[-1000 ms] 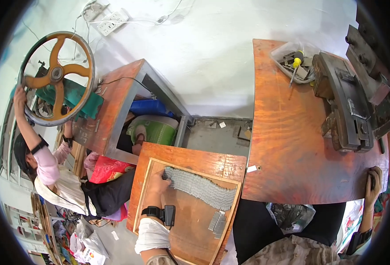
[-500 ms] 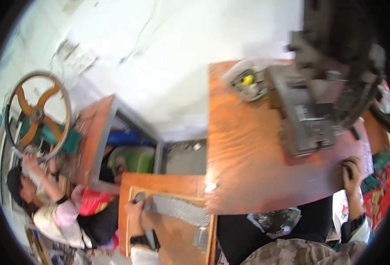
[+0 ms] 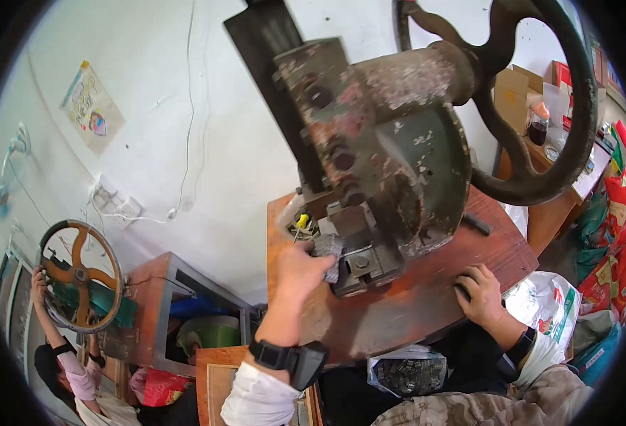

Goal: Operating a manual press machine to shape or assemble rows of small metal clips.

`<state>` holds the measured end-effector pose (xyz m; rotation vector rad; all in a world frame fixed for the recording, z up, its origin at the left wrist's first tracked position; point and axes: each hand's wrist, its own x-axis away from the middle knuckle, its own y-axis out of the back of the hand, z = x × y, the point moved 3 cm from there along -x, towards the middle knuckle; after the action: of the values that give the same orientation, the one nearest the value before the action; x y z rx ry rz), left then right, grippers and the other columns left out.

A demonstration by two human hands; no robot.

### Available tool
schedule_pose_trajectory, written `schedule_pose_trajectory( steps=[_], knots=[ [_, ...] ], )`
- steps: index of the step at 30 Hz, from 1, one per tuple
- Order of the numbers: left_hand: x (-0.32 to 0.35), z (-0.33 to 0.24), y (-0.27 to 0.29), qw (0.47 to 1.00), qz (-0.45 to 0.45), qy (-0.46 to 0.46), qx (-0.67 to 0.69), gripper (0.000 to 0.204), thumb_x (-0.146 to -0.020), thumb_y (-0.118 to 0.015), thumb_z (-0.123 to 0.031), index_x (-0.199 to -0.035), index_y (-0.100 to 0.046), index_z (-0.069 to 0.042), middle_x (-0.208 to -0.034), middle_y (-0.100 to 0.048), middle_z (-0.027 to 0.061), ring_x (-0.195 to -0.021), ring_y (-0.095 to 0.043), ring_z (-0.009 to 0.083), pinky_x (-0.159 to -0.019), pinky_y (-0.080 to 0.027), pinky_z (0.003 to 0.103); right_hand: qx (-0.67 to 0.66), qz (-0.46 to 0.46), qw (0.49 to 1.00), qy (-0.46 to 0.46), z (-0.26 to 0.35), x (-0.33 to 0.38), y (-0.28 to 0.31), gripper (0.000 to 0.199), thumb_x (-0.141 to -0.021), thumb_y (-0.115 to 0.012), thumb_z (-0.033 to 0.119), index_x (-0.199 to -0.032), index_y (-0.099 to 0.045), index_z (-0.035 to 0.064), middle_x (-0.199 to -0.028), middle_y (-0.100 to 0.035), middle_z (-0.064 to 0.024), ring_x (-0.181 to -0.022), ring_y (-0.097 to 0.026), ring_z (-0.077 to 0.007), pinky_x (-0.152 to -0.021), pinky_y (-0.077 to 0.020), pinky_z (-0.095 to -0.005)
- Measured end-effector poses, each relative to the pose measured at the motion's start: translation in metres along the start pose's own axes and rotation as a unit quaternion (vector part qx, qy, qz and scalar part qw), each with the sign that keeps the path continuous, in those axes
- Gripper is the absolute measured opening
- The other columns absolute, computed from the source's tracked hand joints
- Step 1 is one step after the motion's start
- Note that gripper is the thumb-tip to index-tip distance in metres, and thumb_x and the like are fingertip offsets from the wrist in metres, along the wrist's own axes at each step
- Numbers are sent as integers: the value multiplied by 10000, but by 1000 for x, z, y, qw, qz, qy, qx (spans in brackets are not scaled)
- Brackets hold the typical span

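Observation:
My left hand [image 3: 303, 271] is closed on a stack of small grey metal pieces [image 3: 327, 254], held against the left side of the die block [image 3: 364, 266] at the foot of an old hand press [image 3: 398, 142]. The stack looks ribbed; its far end is partly hidden by the press. On the right, my right hand [image 3: 480, 292] rests at the near edge of the wooden worktable [image 3: 426, 291], fingers curled round something dark that I cannot make out. A plastic bag of small metal pieces [image 3: 411, 373] lies on my lap.
Behind my left hand stands a bag with small parts and a yellow item [image 3: 301, 221]. A short dark rod [image 3: 477, 224] lies right of the press. Its large handwheel [image 3: 583, 142] overhangs the right side. At left, another person [image 3: 79, 380] grips a second wheel [image 3: 80, 275].
My left hand has gone from the wooden tray of metal pieces up to the press, holding a stack. The view has swung up and right. My right hand stays at the table edge.

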<state>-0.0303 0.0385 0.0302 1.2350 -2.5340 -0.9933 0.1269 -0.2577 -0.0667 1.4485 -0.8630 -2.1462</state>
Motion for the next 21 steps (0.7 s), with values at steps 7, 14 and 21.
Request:
schedule_pose_trajectory(
  steps=[7, 14, 21],
  knots=[
    [-11, -46, -34, 990, -95, -32, -97, 426, -641, -764, -334, -864, -675, 18, -825, -664, 206, -806, -641, 343, -730, -496, 364, -11, 9, 1000, 4, -1, -1, 2, 195, -674, -667, 121, -856, -611, 77, -945, -573, -79, -904, -541, -273, -719, -452, -372],
    [-16, -1, -26, 973, 79, -16, 217, 251, -826, -561, -39, -1069, -595, 15, -924, -666, 82, -822, -601, 182, -771, -469, 329, -24, 8, 1000, 4, -4, 1, 3, 219, -667, -674, 116, -872, -609, 77, -957, -573, -75, -929, -536, -276, -734, -453, -381],
    [-10, 26, -56, 985, -93, -141, -35, 334, -801, -512, 5, -1123, -563, -66, -1123, -541, 199, -1107, -461, 357, -940, -383, 411, -212, 4, 974, 85, 28, -46, -1, 235, -695, -700, 98, -905, -611, 42, -971, -570, -120, -889, -546, -308, -765, -470, -395]
  ],
)
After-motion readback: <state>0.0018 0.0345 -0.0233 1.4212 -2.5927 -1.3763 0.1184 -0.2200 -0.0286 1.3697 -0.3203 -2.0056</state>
